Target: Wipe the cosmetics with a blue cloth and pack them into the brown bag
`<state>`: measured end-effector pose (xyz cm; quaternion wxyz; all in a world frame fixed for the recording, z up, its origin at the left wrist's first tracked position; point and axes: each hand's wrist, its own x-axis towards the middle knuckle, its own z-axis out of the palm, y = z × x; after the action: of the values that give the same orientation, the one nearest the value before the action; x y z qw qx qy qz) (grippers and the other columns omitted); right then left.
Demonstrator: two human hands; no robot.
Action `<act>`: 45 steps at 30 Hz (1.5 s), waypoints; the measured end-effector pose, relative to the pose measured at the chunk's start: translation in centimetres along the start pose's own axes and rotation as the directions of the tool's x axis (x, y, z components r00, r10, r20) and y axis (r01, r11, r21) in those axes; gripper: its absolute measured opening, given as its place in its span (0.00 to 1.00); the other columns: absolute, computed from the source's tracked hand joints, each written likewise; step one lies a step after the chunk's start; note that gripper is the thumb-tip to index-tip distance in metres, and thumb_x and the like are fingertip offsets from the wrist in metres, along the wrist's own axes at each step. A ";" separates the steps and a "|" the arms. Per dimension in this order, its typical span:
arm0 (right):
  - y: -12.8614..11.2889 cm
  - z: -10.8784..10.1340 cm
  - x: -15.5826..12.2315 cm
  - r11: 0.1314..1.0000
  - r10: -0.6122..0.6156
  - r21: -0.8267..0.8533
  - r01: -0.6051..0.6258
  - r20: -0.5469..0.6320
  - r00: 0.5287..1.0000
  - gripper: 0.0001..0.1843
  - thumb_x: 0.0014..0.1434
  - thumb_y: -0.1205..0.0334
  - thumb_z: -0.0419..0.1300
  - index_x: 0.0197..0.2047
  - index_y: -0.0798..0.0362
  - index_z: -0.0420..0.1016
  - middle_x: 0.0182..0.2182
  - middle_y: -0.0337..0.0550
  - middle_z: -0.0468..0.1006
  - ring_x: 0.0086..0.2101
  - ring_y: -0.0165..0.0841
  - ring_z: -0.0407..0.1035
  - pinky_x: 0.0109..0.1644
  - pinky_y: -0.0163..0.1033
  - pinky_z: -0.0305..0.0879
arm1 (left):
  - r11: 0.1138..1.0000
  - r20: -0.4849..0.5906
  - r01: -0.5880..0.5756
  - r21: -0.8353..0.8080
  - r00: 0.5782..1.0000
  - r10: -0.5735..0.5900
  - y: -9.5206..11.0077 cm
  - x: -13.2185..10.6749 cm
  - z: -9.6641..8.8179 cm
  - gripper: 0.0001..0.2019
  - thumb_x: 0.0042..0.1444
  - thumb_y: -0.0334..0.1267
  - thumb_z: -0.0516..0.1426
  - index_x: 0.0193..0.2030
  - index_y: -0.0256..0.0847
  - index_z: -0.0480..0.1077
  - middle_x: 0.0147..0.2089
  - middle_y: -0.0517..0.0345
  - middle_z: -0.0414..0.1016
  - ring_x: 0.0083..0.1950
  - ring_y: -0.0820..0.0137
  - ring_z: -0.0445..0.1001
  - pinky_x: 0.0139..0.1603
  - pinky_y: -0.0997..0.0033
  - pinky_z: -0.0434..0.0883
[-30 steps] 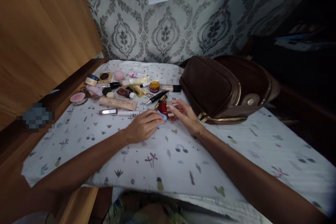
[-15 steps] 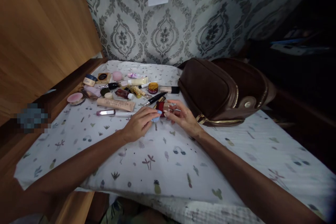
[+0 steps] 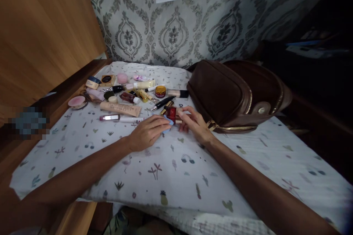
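Observation:
Between my two hands is a small red bottle [image 3: 171, 115] with a pale, shiny cap end, tipped on its side just above the sheet. My right hand [image 3: 194, 123] is closed around the cap end with thumb and fingers. A light blue cloth [image 3: 167, 123] is pinched in my left hand [image 3: 149, 130] and presses against the bottle's red end. Beside the bottle lie a black-and-gold tube [image 3: 167, 108] and a black pen-like stick [image 3: 162, 103]. A beige squeeze tube [image 3: 120, 109] and a lip gloss tube [image 3: 110, 117] lie left of my left hand.
Several cosmetics, among them a gold-lidded jar [image 3: 160, 91], a pink compact [image 3: 77, 102] and a pink sponge [image 3: 122, 78], are spread at the back left. A brown leather bag [image 3: 220, 95] stands at the right. A wooden cabinet [image 3: 49, 25] borders the left side.
The red bottle has turned slightly in my right hand, showing more of its red body. My left hand has shifted the blue cloth a little along its end. The view has moved slightly.

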<state>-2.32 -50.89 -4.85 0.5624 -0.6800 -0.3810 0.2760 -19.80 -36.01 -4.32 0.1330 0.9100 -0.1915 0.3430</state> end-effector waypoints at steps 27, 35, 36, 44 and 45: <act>-0.3 0.0 -1.0 0.995 -0.044 -0.095 0.035 -0.094 0.995 0.27 0.56 0.33 0.59 0.44 0.48 0.67 0.25 0.37 0.74 0.22 0.33 0.69 0.27 0.39 0.66 | 0.986 -0.014 0.124 -0.114 0.992 -0.127 0.0 -0.2 -0.1 0.21 0.64 0.23 0.49 0.60 0.41 0.69 0.53 0.46 0.76 0.54 0.62 0.74 0.53 0.57 0.76; -1.4 0.9 -1.8 0.992 -0.089 -0.088 0.090 0.014 0.996 0.21 0.60 0.39 0.60 0.41 0.49 0.67 0.34 0.41 0.76 0.29 0.34 0.73 0.29 0.38 0.71 | 0.982 -0.060 0.178 -0.063 0.981 -0.182 0.7 0.4 0.0 0.26 0.67 0.26 0.48 0.70 0.41 0.58 0.60 0.41 0.69 0.61 0.57 0.68 0.61 0.50 0.70; -1.4 0.9 -1.8 0.993 -0.091 -0.081 0.091 0.014 0.996 0.21 0.60 0.40 0.60 0.42 0.49 0.67 0.36 0.41 0.76 0.30 0.34 0.74 0.30 0.38 0.72 | 0.983 -0.046 0.176 -0.056 0.983 -0.179 0.7 0.4 0.0 0.26 0.67 0.26 0.48 0.71 0.41 0.57 0.60 0.41 0.69 0.62 0.57 0.67 0.61 0.50 0.69; -1.1 0.4 -1.5 0.986 -0.163 0.067 0.155 0.130 0.978 0.30 0.58 0.48 0.65 0.62 0.46 0.66 0.48 0.46 0.75 0.38 0.35 0.76 0.41 0.42 0.75 | 0.976 -0.056 0.212 -0.050 0.975 -0.214 -0.2 -0.1 -0.2 0.25 0.66 0.25 0.48 0.69 0.43 0.60 0.59 0.44 0.70 0.59 0.61 0.69 0.59 0.54 0.71; -0.9 0.4 -1.4 0.985 -0.166 0.080 0.156 0.136 0.977 0.31 0.57 0.49 0.66 0.62 0.45 0.66 0.49 0.46 0.75 0.39 0.35 0.76 0.42 0.43 0.75 | 0.974 -0.065 0.220 -0.048 0.973 -0.222 -0.3 -0.2 -0.3 0.25 0.66 0.25 0.48 0.69 0.43 0.60 0.59 0.44 0.70 0.59 0.61 0.69 0.58 0.54 0.71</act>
<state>-3.61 -51.79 -4.11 0.5774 -0.6058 -0.4641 0.2903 -19.93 -35.62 -4.27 0.1953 0.9102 -0.0912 0.3536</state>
